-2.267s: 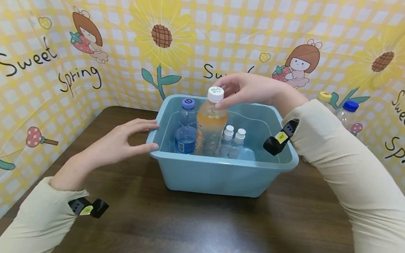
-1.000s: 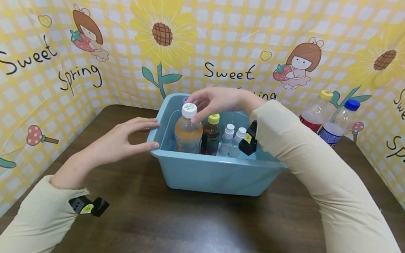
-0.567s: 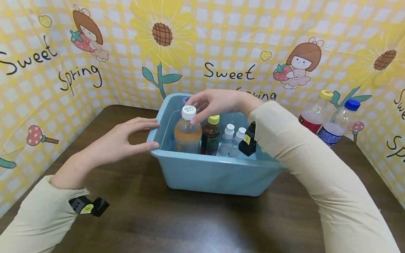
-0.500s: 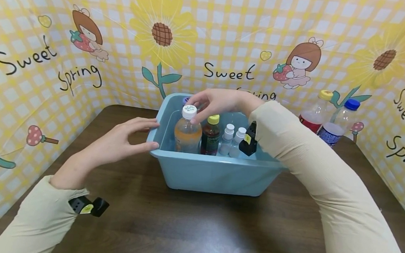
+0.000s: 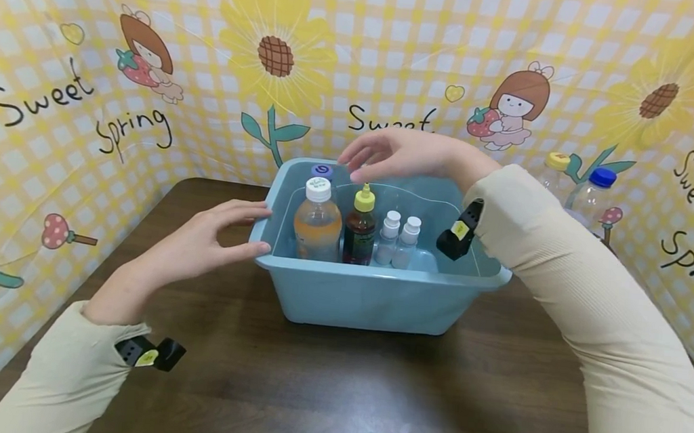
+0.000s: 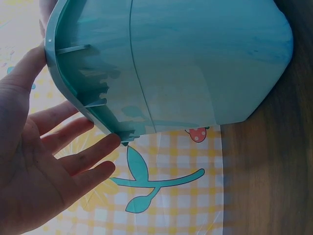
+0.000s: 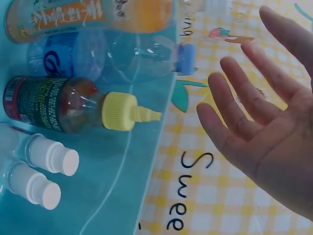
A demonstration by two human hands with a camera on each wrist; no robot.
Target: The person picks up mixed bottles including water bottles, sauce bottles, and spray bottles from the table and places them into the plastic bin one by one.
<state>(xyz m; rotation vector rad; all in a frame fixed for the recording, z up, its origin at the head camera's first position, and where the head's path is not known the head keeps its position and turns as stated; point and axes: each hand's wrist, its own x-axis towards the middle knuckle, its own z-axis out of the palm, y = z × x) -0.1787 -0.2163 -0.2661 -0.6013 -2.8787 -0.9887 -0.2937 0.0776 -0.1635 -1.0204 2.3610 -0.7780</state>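
Note:
My left hand rests its fingertips and thumb on the left rim of a blue plastic basin, fingers fairly straight. Above the basin my right hand hovers with relaxed, spread fingers and holds nothing. Upright inside, at the left front, stands an orange drink bottle with a white cap. Beside it is a dark sauce bottle with a yellow nozzle cap. Two small clear bottles with white caps stand to its right. A clear bottle with a purple cap is partly hidden behind the orange one.
Right of the basin, behind my right forearm, stand two bottles, one with a yellow cap and one with a blue cap. Checked yellow fabric hangs around the brown wooden table.
My right hand has carried the orange drink bottle to the left inside the basin, set it down, let go and risen up and right. The left hand has stayed at the rim.

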